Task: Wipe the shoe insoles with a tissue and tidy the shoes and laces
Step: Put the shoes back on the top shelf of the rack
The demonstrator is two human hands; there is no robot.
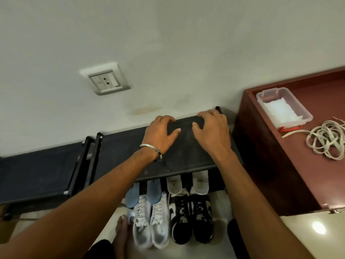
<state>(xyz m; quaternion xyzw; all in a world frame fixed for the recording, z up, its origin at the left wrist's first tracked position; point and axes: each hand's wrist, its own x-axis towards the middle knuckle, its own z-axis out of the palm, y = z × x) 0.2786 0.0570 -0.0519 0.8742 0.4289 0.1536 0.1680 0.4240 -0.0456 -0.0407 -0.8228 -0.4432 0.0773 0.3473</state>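
Against the pale wall, on the far side of the scene, a black fabric-topped shoe rack (119, 154) runs from the left edge toward the right. Your left hand (160, 135), with a silver bangle (151, 149) at the wrist, rests palm down on the rack's top, its fingertips curled over the far edge and the thumb spread flat. It holds nothing loose. Just right of it, your right hand (211, 130) lies the same way, fingers hooked on the far edge and nothing in its grasp. Both hands seem placed to steady or shift the rack, or to brace you as you lean over it.

Below the rack's near edge, two light blue insoles (154, 192) and two off-white insoles (200, 182) stand propped against it, probably set up to air. On the floor in front of them sit a pair of white lace-up sneakers (151, 224) and, to their right, a pair of black and white sneakers (191, 219) with no laces that you can make out.

Farther right, a dark red wooden cabinet (265, 161) carries a clear plastic box (283, 107) holding white tissues, and near it a loose tangle of cream shoelaces (325, 140), kept within reach.
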